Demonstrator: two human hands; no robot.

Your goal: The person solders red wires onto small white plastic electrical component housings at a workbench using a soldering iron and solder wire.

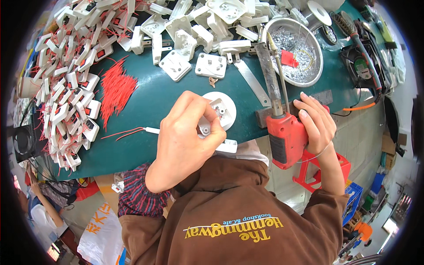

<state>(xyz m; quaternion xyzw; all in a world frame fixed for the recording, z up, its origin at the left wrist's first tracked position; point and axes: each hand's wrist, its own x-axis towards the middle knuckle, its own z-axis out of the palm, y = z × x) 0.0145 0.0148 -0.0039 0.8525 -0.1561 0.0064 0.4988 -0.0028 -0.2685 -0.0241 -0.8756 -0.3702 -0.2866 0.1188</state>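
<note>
My left hand point(185, 137) is curled, thumb and forefinger brought together over a white round dish point(229, 110) with small metal parts. Whatever its fingertips pinch is hidden. A white plastic piece point(228, 146) shows below its fingers, and a white-sleeved end with two red wires point(126, 133) shows at its left. My right hand point(316, 123) lies beside a red soldering gun point(287, 137), fingers stretched toward the table. It seems to touch the gun's right side; its thumb is hidden. A thin wire loops near that wrist.
White plug housings point(185, 44) pile along the back, two point(175, 65) lying nearer. Wired housings point(70, 101) heap at left beside red wire pieces point(117, 90). A metal bowl point(319, 70) of silvery scraps, a metal strip point(254, 84) and a wire reel point(319, 13) stand right.
</note>
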